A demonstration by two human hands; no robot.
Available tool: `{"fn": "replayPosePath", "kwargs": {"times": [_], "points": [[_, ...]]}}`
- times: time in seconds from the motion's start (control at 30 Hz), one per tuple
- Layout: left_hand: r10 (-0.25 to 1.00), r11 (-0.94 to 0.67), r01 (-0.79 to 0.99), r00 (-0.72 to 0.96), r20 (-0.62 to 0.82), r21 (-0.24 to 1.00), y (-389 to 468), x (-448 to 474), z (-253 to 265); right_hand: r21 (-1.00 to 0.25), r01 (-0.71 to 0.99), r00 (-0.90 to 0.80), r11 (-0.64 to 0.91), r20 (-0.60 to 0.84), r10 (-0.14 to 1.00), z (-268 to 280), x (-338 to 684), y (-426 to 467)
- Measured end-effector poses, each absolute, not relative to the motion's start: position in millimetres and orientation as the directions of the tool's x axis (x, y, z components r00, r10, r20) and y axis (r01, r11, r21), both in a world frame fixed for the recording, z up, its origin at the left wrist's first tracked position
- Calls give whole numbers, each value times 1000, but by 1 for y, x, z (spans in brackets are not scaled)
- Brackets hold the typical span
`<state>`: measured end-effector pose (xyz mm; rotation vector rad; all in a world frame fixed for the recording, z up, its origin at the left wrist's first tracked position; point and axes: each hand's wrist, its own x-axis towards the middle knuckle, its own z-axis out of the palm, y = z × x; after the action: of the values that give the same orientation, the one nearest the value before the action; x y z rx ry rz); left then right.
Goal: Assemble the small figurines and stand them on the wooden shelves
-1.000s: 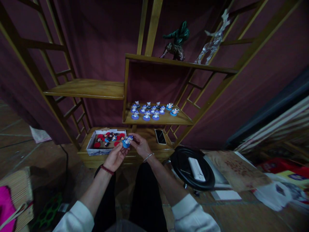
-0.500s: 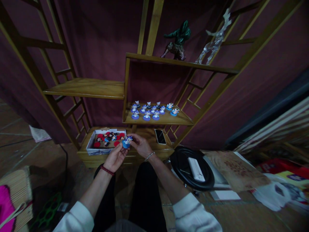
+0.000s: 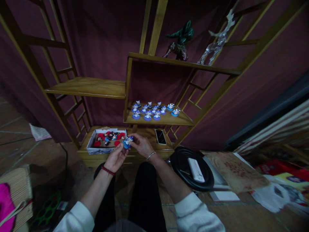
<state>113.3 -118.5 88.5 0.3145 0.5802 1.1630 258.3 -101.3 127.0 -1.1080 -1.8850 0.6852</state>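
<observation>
A small figurine with a blue base and a purple-and-white top is held between both my hands, just right of the box. My left hand grips its base from the lower left. On the other side, the fingers of my right hand pinch the figurine's upper part. Beside my left hand stands an open cardboard box with several dark figurines and red discs inside. Rows of small figurines, mostly purple and white, stand upright on the shelf above my hands.
A phone lies on the low cabinet top right of my right hand. Higher up, a green figure statue and a clear deer statue stand on a shelf. A black round object and a plastic bag lie right.
The camera view has shifted slightly. Both hands still hold the figurine at nearly the same spot, with little visible movement.
</observation>
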Motion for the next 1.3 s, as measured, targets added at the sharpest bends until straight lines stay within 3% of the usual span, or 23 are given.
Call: {"fn": "replayPosePath", "kwargs": {"times": [0.83,1.3], "points": [[947,318,-803,238,-217,505,-120,117,78,-668,657,-155,349,333,930,125,251,-109],[963,262,-776,174,-205,573,-120,119,72,-613,756,-43,231,306,951,131,244,-114]]}}
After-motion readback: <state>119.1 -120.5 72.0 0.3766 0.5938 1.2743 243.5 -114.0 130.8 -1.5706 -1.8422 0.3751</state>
